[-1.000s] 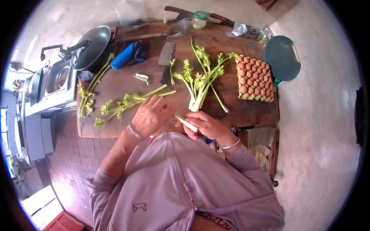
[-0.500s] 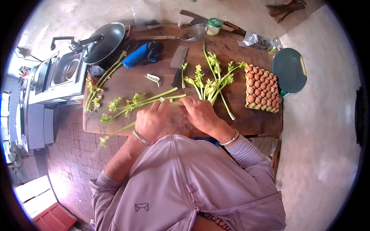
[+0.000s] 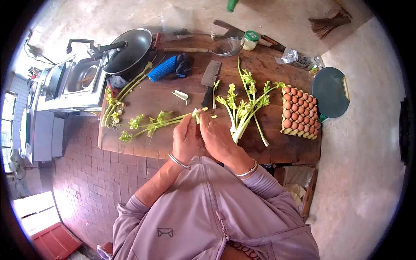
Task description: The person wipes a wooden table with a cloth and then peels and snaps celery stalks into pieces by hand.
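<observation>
My left hand [image 3: 186,138] and my right hand [image 3: 220,138] meet over the front of the wooden table, fingers closed. Between their fingertips a short pale-green end of a celery stalk [image 3: 196,116] pokes up; the rest of it is hidden by the hands. Other celery stalks [image 3: 158,125] with leaves lie just left of and behind my hands. To the right spreads a larger leafy bunch of celery [image 3: 242,115]. A cleaver [image 3: 211,76] rests behind my hands, beside a small celery sprig [image 3: 215,93] and a white curved piece [image 3: 180,95].
Eggs fill a tray [image 3: 299,112] at the table's right. At the back are a wok [image 3: 128,52], a blue mesh-wrapped item [image 3: 162,71], a strainer [image 3: 230,46] and a green-lidded jar [image 3: 250,40]. Trimmed stalks [image 3: 115,106] lie at the left edge. A round dark lid [image 3: 330,92] leans by the wall.
My hands have come together. The celery stalk that trailed to the lower left from my left hand no longer shows there; a short end now stands up between my fingers. The view has shifted slightly.
</observation>
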Available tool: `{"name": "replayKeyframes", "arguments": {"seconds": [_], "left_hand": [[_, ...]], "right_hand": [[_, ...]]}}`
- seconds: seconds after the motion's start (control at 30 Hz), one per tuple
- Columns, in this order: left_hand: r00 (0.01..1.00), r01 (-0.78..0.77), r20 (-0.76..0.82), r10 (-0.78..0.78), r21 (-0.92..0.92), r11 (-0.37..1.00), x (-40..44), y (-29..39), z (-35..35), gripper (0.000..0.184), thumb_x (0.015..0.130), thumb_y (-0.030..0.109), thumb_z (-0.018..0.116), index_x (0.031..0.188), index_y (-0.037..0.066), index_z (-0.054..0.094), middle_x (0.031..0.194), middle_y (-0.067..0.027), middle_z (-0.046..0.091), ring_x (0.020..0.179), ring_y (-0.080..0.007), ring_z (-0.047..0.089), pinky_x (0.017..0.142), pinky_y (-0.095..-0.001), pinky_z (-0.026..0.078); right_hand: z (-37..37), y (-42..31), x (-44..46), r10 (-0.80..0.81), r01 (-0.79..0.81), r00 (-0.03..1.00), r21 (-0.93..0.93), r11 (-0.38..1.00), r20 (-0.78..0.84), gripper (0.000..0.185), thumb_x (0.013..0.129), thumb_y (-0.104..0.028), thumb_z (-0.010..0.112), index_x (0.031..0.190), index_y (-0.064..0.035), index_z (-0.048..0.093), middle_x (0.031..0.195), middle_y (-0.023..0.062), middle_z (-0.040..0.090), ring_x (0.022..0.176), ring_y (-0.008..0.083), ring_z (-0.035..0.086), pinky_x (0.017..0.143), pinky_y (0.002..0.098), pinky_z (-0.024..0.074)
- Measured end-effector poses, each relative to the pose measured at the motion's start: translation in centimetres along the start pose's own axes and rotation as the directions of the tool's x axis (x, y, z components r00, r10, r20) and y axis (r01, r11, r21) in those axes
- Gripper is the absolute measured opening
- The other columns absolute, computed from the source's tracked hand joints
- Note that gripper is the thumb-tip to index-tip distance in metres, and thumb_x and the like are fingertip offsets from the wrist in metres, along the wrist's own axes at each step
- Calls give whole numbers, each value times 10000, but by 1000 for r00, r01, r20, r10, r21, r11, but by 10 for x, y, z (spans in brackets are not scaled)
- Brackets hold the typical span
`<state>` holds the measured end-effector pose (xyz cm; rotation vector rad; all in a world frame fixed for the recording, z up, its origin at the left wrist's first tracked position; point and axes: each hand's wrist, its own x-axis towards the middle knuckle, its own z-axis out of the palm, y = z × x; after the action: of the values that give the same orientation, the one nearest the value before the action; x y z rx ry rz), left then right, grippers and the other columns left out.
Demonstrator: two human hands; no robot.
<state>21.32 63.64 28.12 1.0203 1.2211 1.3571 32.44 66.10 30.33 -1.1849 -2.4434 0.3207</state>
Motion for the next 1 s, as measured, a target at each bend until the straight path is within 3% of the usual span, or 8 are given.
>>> {"name": "replayKeyframes", "arguments": {"seconds": [0.23,0.27,0.37,0.43,0.73,0.9,0.97,1.0], "left_hand": [[987,-161,67,149,257,953,10,-17,-12,241,920,185,383,974,3,530,620,46,436,490,-21,346,401,-170,268],[994,16,111,-23,70,997,10,-8,-14,242,915,211,400,979,17,530,606,51,415,482,-20,334,400,-168,260],[976,167,128,-178,90,982,14,-9,-15,249,905,247,430,975,27,525,597,54,398,481,-19,327,399,-175,266],[967,203,138,-213,83,976,15,-13,-17,244,892,255,457,913,28,543,606,48,415,490,-24,340,402,-182,277],[871,358,-232,-434,-306,882,53,-62,-70,216,858,259,489,771,64,521,625,-9,463,547,-118,465,456,-234,372],[774,130,-563,-291,-308,943,98,-70,-154,156,867,219,427,819,84,488,550,-16,420,416,-133,397,371,-270,367],[869,-11,-414,-270,-562,827,121,-93,-241,150,868,196,399,837,74,480,531,-9,381,408,-121,362,357,-268,339],[723,40,-666,-185,-226,973,118,-53,-232,154,863,166,369,894,62,478,517,10,340,405,-100,342,352,-256,313]], "right_hand": [[8,0,-4,15,-2,987,-83,997,159,245,752,-58,493,957,71,458,705,175,563,610,267,599,499,333,485],[8,0,-5,24,-7,987,-110,994,161,209,745,-57,501,918,59,486,689,163,566,603,260,600,511,339,487],[21,9,-11,-120,111,965,51,993,233,158,739,-40,474,881,28,473,710,183,563,612,297,589,545,387,473],[23,3,-11,-99,113,960,-39,993,263,130,739,-46,473,853,16,482,700,169,561,606,285,590,547,386,473],[53,-10,-33,-84,99,944,-29,995,318,98,757,-65,456,843,-19,468,664,109,534,601,249,580,530,380,458],[53,22,-56,-48,20,963,105,994,265,143,797,-56,408,910,24,444,721,161,528,621,329,553,555,412,453],[35,28,-62,15,-65,945,143,988,327,184,805,-60,417,959,38,439,745,190,530,648,361,544,579,418,457],[33,34,-70,83,-135,942,143,981,324,206,806,-66,428,986,33,437,770,196,537,671,358,550,588,422,458]]}}
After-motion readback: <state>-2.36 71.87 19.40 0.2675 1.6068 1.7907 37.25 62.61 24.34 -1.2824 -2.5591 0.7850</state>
